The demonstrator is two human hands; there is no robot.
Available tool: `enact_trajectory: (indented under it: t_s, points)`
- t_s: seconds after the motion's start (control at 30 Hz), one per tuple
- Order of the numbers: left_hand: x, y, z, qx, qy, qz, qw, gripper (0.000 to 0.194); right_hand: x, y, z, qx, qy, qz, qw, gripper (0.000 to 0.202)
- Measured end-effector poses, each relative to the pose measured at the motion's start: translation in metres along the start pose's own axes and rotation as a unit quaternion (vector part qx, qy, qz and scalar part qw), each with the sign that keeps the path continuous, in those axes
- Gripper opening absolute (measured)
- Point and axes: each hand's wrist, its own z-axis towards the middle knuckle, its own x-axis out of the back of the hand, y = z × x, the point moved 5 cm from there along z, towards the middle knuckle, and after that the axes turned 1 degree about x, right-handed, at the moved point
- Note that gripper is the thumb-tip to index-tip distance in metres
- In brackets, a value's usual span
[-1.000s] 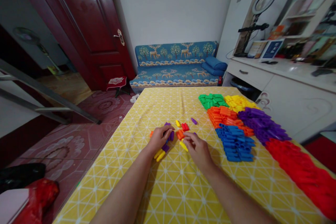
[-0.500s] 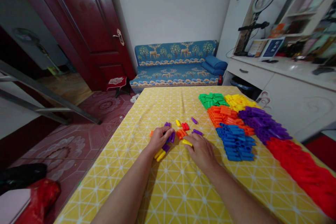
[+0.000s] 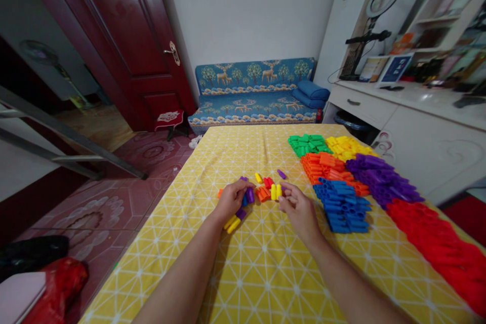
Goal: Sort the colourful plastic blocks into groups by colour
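On the yellow patterned tablecloth, my left hand has its fingers closed around small purple pieces, with a blue piece under them. Yellow and purple pieces lie just below that hand. My right hand is curled beside two upright yellow pieces; a bit of purple shows at its fingertips. Between the hands sit orange pieces and red pieces. A single yellow piece and a purple piece lie farther back.
Sorted piles stand on the table's right: green, yellow, orange, purple, blue and red. Beyond the table are a blue sofa and a white cabinet.
My right hand has moved slightly right and up from the lying yellow piece. Two yellow pieces now stand side by side right of the orange ones. My left hand has barely moved.
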Motion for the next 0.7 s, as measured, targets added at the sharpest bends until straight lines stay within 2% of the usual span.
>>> enact_trajectory:
  t_s: [0.07, 0.17, 0.27, 0.33, 0.4, 0.57, 0.63, 0.7]
  points:
    - [-0.001, 0.001, 0.000, -0.024, -0.004, -0.001, 1.000, 0.034, 0.002, -0.007, -0.001, 0.002, 0.008, -0.006, 1.000, 0.053]
    - [-0.002, 0.001, -0.001, -0.043, -0.023, -0.006, 0.999, 0.039, 0.007, -0.024, -0.002, 0.039, 0.002, -0.035, 0.999, 0.053]
    - [-0.003, 0.002, -0.001, -0.037, -0.039, -0.001, 0.999, 0.043, 0.026, -0.043, 0.011, 0.084, 0.020, -0.060, 0.994, 0.050]
    - [-0.003, 0.002, -0.001, -0.022, -0.044, 0.009, 0.999, 0.043, 0.050, -0.054, 0.031, 0.107, 0.052, -0.097, 0.988, 0.048]
    - [-0.003, 0.002, -0.001, -0.008, -0.047, 0.021, 0.999, 0.042, 0.083, -0.059, 0.062, 0.115, 0.094, -0.142, 0.979, 0.046]
    - [-0.003, 0.006, -0.001, 0.004, -0.053, 0.047, 0.997, 0.041, 0.176, -0.053, 0.144, 0.037, 0.201, -0.272, 0.940, 0.035]
    - [-0.002, 0.007, -0.001, 0.008, -0.054, 0.050, 0.997, 0.041, 0.201, -0.051, 0.164, 0.016, 0.223, -0.305, 0.926, 0.031]
    - [-0.002, 0.008, -0.001, 0.013, -0.056, 0.052, 0.997, 0.041, 0.213, -0.053, 0.173, 0.025, 0.230, -0.319, 0.919, 0.032]
